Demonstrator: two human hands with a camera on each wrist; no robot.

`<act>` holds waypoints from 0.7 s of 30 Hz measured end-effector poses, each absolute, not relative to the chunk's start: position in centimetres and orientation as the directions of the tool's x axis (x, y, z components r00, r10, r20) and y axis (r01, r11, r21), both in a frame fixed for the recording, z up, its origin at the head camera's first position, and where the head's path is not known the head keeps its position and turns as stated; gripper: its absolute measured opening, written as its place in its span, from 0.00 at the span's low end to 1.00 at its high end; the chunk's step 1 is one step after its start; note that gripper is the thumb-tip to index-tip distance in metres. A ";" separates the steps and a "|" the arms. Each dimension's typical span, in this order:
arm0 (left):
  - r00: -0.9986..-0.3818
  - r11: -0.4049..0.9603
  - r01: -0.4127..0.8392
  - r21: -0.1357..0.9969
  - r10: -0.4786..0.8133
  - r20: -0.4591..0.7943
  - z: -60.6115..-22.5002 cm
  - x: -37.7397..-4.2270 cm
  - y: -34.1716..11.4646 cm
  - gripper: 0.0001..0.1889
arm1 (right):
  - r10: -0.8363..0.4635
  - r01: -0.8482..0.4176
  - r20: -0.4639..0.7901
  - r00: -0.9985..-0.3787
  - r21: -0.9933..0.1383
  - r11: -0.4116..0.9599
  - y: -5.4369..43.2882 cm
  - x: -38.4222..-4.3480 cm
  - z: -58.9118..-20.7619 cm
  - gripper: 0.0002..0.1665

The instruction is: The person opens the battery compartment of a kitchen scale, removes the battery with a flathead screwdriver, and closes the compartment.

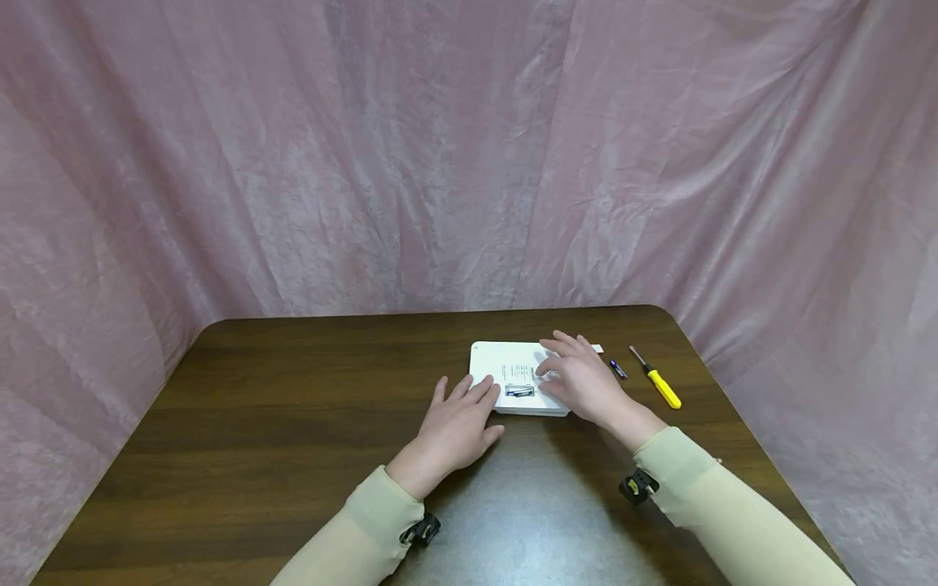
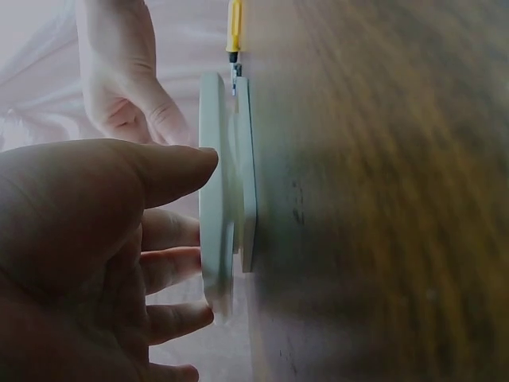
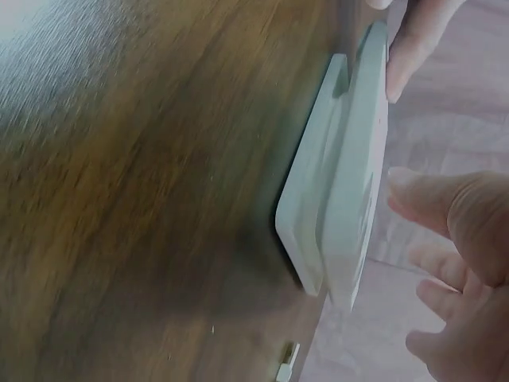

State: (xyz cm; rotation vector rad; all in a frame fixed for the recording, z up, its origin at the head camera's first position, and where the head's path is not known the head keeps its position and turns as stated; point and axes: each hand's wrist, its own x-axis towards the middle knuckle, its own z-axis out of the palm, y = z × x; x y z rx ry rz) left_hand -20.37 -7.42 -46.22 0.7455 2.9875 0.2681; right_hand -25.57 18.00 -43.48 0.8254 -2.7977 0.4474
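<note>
A white flat device (image 1: 506,356), built like two stacked slabs, lies on the table with a printed label facing up. In its upper face is a small battery compartment (image 1: 519,391) with what look like batteries inside. My left hand (image 1: 456,425) rests its extended fingers on the device's near left edge. Over the right part of the device hovers my right hand (image 1: 582,382), its fingers loosely bent and holding nothing visible; in the right wrist view its thumb (image 3: 421,199) stands apart from the white slab (image 3: 354,183).
Right of the device, a small blue battery-like cylinder (image 1: 618,369) lies on the brown wooden table (image 1: 293,423). A screwdriver with a yellow handle (image 1: 663,389) is farther right. A small white piece (image 1: 597,348) shows beyond the right hand. Pink curtain (image 1: 440,163) hangs behind.
</note>
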 end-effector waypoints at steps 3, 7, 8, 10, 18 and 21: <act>-0.883 0.870 0.461 0.176 0.469 -0.006 -46.1 -20.3 -7.5 0.36 | -0.541 -0.591 0.248 -0.804 -0.230 0.773 17.5 -25.6 -43.7 0.06; -0.884 0.872 0.461 0.162 0.467 -0.002 -46.2 -20.3 -7.6 0.36 | -0.580 -0.618 0.215 -0.785 -0.212 0.757 16.9 -25.7 -44.0 0.04; -0.885 0.874 0.460 0.158 0.466 -0.002 -46.2 -20.3 -7.5 0.36 | -0.587 -0.622 0.207 -0.783 -0.205 0.756 16.8 -25.7 -44.0 0.04; -0.886 0.876 0.458 0.150 0.463 0.000 -46.2 -20.2 -7.5 0.36 | -0.597 -0.628 0.198 -0.777 -0.190 0.755 16.7 -25.7 -44.1 0.04; -0.890 0.886 0.455 0.089 0.456 0.014 -46.3 -20.0 -7.4 0.35 | -0.621 -0.644 0.176 -0.764 -0.161 0.748 16.2 -25.9 -44.0 0.03; -0.891 0.889 0.455 0.059 0.454 0.029 -46.3 -19.9 -7.4 0.34 | -0.619 -0.639 0.159 -0.769 -0.173 0.749 16.1 -26.1 -44.0 0.03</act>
